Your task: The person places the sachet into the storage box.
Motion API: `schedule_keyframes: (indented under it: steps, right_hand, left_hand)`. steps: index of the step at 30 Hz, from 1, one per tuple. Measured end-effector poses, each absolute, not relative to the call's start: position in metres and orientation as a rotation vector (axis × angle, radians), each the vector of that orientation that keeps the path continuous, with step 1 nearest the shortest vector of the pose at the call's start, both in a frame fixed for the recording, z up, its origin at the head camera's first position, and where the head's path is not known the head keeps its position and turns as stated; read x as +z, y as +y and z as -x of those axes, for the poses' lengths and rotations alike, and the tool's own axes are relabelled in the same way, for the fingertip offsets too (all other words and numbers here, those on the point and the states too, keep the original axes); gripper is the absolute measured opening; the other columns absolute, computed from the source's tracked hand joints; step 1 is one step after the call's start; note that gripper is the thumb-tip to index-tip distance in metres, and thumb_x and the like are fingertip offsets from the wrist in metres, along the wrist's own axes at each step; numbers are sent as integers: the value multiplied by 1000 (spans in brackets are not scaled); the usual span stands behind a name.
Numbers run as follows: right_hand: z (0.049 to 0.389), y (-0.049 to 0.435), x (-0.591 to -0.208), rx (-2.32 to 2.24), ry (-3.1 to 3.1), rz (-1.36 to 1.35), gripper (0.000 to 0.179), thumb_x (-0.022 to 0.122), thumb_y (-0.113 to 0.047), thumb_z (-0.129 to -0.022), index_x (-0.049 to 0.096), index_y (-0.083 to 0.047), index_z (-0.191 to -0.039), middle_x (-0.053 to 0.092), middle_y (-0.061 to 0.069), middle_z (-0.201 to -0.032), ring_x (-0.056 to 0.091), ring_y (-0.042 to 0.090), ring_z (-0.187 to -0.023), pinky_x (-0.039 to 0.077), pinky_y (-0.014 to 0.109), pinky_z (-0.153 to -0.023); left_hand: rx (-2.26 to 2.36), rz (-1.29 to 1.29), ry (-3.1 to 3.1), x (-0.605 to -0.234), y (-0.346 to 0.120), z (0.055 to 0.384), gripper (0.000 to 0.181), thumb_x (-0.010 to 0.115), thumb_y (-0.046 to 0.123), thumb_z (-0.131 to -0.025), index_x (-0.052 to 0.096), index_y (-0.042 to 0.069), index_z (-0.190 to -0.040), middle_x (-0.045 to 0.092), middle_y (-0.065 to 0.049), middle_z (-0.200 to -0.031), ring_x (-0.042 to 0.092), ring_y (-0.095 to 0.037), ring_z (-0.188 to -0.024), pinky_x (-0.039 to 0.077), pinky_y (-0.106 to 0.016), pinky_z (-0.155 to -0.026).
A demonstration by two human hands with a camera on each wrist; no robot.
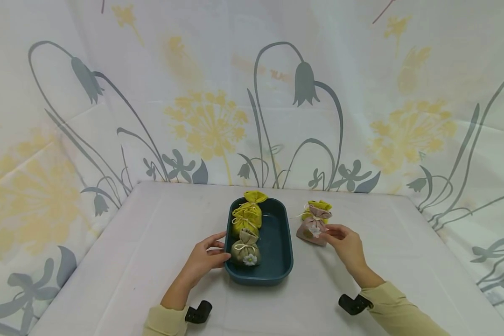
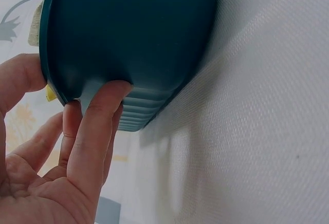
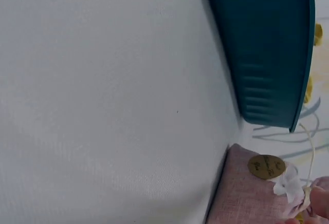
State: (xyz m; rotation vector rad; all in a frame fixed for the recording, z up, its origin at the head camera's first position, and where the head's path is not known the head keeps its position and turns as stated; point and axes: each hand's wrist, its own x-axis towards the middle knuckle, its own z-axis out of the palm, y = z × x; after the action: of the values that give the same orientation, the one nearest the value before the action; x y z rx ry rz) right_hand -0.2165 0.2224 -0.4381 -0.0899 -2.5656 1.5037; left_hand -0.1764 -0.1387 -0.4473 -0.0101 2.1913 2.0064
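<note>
A dark teal plastic bin (image 1: pixel 276 240) stands on the white-covered table. My left hand (image 1: pixel 201 259) grips its left side, the thumb at the rim and the fingers (image 2: pixel 87 147) against the outer wall. Along the bin's left half sit two yellow drawstring pouches (image 1: pixel 244 225) and, nearest me, an olive-grey drawstring pouch (image 1: pixel 240 252) with a white flower. Right of the bin, my right hand (image 1: pixel 347 247) pinches a pink drawstring pouch (image 3: pixel 241 183) near its tied neck. This pouch bears a white flower and an oval brown tag (image 3: pixel 266 167).
Another yellow pouch (image 1: pixel 321 204) stands right behind the pink one, partly hidden by it. A flower-printed cloth (image 1: pixel 218 60) hangs behind the table and at both sides. Black wrist cameras (image 1: pixel 199 311) sit by both sleeves.
</note>
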Motion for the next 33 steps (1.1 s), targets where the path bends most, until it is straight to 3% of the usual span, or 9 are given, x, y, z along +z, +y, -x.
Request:
schedule_keyframes:
  steps: [6, 14, 19, 23, 33]
  right_hand:
    - [223, 228, -440, 1441, -2536, 142, 39, 70, -19, -84, 61, 5, -114, 66, 15, -97, 57, 6, -82, 47, 15, -63]
    - [233, 230, -436, 1450, -2550, 190, 49, 68, -23, -86, 54, 4, -125, 61, 19, -106, 57, 24, -95, 45, 11, -64]
    - [239, 228, -435, 1499, -2587, 162, 55, 68, -27, -87, 50, 6, -127, 58, 23, -115, 55, 30, -105, 49, 19, -76]
    - [242, 225, -434, 1532, -2601, 168, 53, 66, -32, -87, 53, 4, -124, 59, 21, -117, 55, 29, -107, 49, 28, -82]
    - [247, 222, -433, 1572, -2555, 122, 46, 64, -34, -88, 59, 2, -116, 61, 18, -114, 56, 24, -106, 47, 21, -77]
  left_hand:
    - [1999, 30, 2202, -448, -138, 177, 60, 70, 1, -81, 46, 3, -136, 49, -14, -107, 60, -19, -92, 56, -37, -70]
    - [1997, 31, 2207, -450, -138, 179, 60, 70, 1, -81, 46, 3, -136, 50, -14, -107, 60, -19, -91, 56, -37, -69]
    - [2000, 27, 2203, -450, -138, 179, 60, 69, 1, -81, 45, 3, -136, 50, -14, -107, 60, -20, -92, 56, -37, -70]
    - [2002, 26, 2199, -450, -138, 178, 61, 69, 0, -81, 44, 2, -137, 50, -14, -107, 60, -19, -91, 56, -38, -70]
    - [2004, 31, 2198, -450, -138, 179, 61, 69, 0, -81, 44, 3, -137, 50, -13, -107, 60, -19, -92, 56, -37, -70]
